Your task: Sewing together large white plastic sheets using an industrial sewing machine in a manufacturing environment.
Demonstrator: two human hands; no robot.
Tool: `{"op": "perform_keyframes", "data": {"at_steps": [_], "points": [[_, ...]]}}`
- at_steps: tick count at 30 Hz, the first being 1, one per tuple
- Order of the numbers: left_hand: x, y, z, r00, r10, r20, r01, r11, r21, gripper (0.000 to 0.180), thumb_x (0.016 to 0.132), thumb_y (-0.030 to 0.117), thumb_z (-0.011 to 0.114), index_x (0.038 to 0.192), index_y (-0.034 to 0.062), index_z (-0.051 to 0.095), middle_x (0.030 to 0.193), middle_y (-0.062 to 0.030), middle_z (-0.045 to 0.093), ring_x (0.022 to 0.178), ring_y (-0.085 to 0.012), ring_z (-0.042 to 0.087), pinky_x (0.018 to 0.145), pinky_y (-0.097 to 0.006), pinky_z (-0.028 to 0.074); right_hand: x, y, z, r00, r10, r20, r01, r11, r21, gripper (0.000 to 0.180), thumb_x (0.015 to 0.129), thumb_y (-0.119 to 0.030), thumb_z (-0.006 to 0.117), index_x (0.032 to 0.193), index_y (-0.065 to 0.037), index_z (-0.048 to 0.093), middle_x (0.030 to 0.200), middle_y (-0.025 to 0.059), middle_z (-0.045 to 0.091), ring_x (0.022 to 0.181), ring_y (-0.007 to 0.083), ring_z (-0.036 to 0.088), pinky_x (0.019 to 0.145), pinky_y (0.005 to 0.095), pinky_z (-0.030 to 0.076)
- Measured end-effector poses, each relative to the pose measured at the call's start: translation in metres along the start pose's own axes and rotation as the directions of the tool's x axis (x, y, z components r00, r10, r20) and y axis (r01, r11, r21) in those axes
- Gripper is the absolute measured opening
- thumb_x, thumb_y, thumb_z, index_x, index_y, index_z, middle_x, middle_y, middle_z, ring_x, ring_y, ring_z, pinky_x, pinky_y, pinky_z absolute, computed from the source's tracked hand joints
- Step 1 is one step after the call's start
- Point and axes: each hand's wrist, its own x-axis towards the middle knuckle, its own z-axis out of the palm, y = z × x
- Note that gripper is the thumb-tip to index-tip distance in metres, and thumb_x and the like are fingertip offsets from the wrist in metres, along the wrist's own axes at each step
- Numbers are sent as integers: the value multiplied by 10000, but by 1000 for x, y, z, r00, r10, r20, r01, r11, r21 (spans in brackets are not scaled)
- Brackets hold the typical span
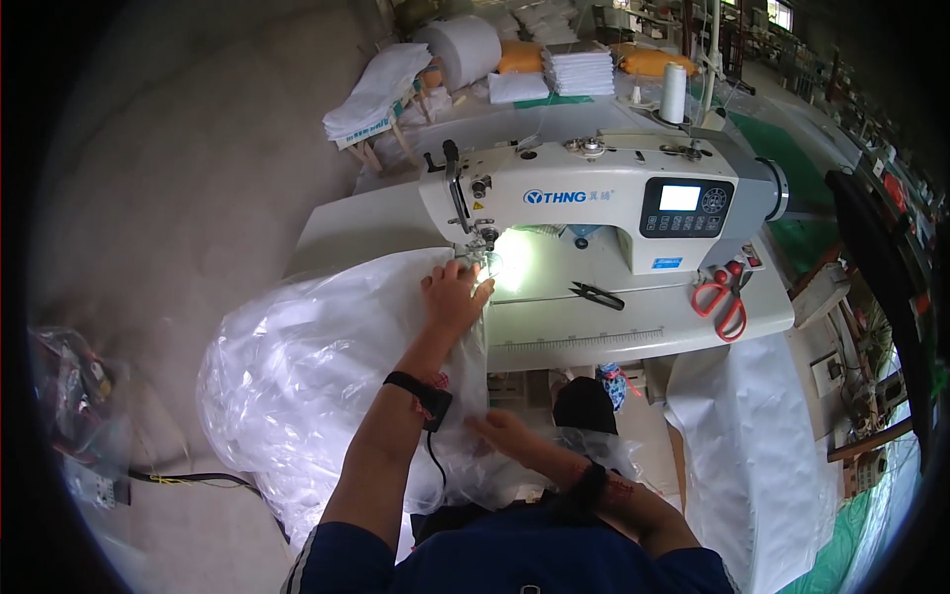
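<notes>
A white sewing machine (554,193) stands on its table, its lamp lit beside the needle and presser foot (485,247). My left hand (455,295) presses down close to the foot, fingers apart, on a large shiny translucent plastic sheet (307,366). The sheet billows over the table's left end and hangs toward my lap. Lower down, in front of the table edge, my right hand (503,434) is closed on the hanging side of that sheet; its fingertips are partly lost in the film. Both wrists wear black straps.
Black thread snips (598,296) and red-handled scissors (730,315) lie on the table, right of the needle. A thread cone (673,94) stands behind the machine. White sheeting (747,455) hangs at the right. Folded white stacks (579,71) and a large roll (462,49) are behind.
</notes>
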Motion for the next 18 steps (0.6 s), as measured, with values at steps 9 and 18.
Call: {"op": "perform_keyframes", "data": {"at_steps": [9,18], "points": [[-6,-9,7,999,34,-1,-33,983,-182,395,822,349,561,1125,104,620,1121,-54,549,1018,-272,483,909,-433,365,1,6,13,994,-101,-36,106,979,174,320,913,-287,547,960,24,604,777,28,603,692,100,550,615,255,463],[-18,-17,-5,974,107,199,-51,962,-268,382,830,269,554,1154,68,583,1223,-122,537,1149,-300,449,951,-446,364,11,-4,11,923,-232,-307,244,970,-1,224,890,-147,522,1051,7,542,824,79,610,708,120,566,635,278,457]]}}
